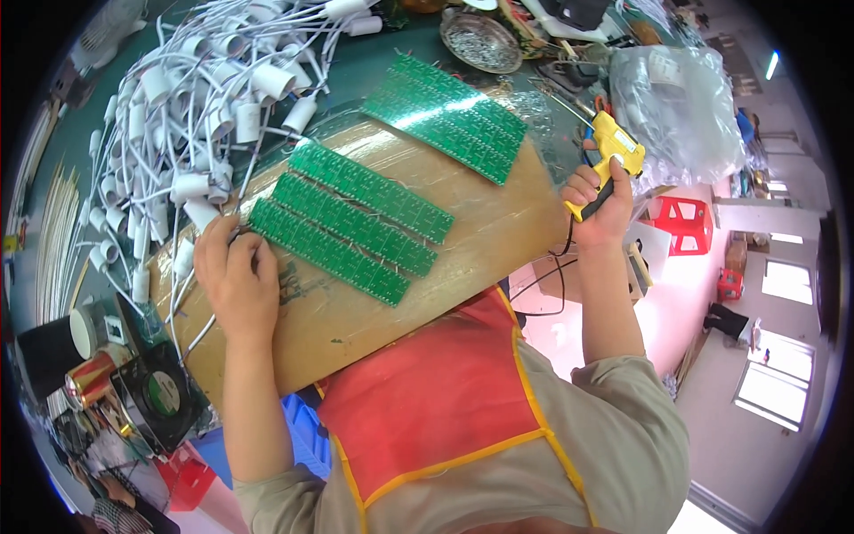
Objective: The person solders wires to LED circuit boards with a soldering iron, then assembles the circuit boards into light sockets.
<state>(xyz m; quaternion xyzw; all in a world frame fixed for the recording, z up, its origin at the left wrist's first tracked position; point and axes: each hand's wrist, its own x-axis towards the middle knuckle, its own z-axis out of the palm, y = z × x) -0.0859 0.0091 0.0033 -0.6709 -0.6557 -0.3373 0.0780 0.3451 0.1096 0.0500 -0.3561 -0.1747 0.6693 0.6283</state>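
Note:
In my right hand (602, 200) is a yellow and black soldering gun (616, 142), its thin metal tip pointing away and to the left. My fingers wrap round its grip, and a black cord hangs below. At the left end of several green circuit board strips (331, 252), my left hand (238, 278) is closed with curled fingers; whatever they pinch is hidden. White lamp sockets with wires (203, 212) lie right beside those fingers. A larger green circuit board panel (449, 116) rests farther back on the brown work board (480, 238).
A big heap of white wired sockets (222, 120) covers the back left. Behind the panel stands a round metal dish (480, 42), with clear plastic bags (676, 107) at the back right. A black fan (158, 392) sits at the near left. Red stools (680, 224) stand beyond the table.

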